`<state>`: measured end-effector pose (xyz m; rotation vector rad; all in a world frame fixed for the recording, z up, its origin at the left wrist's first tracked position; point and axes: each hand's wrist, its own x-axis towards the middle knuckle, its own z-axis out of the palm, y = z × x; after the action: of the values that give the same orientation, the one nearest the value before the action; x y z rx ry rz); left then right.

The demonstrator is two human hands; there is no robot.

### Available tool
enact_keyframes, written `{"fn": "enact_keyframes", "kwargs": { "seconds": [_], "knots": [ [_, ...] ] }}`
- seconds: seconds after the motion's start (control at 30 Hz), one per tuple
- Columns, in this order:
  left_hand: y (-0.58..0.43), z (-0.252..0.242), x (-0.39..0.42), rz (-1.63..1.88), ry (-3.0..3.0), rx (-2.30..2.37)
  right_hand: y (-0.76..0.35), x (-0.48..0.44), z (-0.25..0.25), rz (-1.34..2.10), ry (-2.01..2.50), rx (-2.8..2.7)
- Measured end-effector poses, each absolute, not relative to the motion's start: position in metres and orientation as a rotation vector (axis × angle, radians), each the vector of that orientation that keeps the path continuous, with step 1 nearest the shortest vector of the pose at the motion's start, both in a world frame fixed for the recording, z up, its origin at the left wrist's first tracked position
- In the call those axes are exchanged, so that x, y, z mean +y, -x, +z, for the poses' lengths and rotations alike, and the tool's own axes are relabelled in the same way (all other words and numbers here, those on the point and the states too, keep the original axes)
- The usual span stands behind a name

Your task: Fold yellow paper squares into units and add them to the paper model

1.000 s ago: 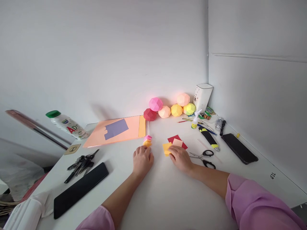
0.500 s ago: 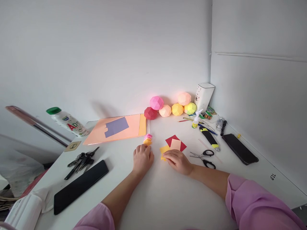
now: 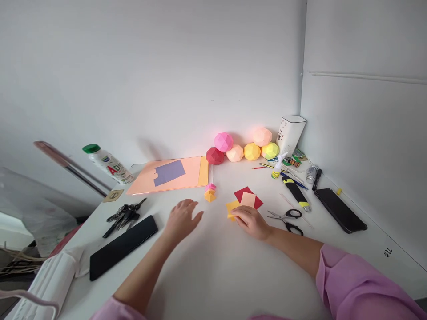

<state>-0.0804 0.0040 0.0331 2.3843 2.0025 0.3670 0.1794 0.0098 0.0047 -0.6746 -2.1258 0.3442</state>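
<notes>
My left hand is over the table with its thumb and fingers apart, holding nothing. Beyond it and to the right is a small stack of folded paper pieces, pink on top and orange-yellow in front. My right hand has its fingers bent together at the near edge of a yellow paper square, partly covering it. Behind that hand, a peach paper square overlaps a red paper square. To the right lie scissors with black handles, slightly open.
Faceted paper balls sit against the wall. Right of them are a glue bottle, a box cutter and a black case. Leftward are a peach sheet, keys, a phone and a green-capped bottle.
My left hand has drawn back to the left from the folded paper stack and opened, leaving the stack in view. My right hand stays at the yellow paper. The camera has turned slightly left.
</notes>
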Motion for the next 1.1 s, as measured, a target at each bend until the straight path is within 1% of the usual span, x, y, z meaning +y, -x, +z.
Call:
{"fn": "enact_keyframes", "kwargs": {
  "seconds": [0.13, 0.27, 0.4, 0.63, 0.8, 0.93, 1.1],
  "knots": [
    [0.152, 0.028, -0.017, 0.317, -2.39, 2.18, -0.179, 0.011, 0.005, 0.374, 0.695, -2.105],
    [0.221, 0.005, -0.042, 0.277, -2.153, 2.267, -0.178, 0.011, 0.005, 0.387, 0.702, -2.09],
    [0.261, -0.011, -0.049, 0.362, -2.033, 2.161, -0.178, 0.011, 0.005, 0.404, 0.706, -2.059],
    [0.27, -0.016, -0.051, 0.388, -2.042, 2.125, -0.179, 0.011, 0.005, 0.45, 0.718, -2.059],
    [0.264, -0.006, -0.055, 0.439, -2.051, 2.132, -0.179, 0.012, 0.002, 0.423, 0.706, -2.049],
    [0.256, 0.006, -0.057, 0.306, -2.052, 2.118, -0.179, 0.012, 0.003, 0.403, 0.702, -2.047],
    [0.251, 0.012, -0.057, 0.278, -2.051, 2.118, -0.179, 0.011, 0.005, 0.393, 0.72, -2.044]
  ]
}}
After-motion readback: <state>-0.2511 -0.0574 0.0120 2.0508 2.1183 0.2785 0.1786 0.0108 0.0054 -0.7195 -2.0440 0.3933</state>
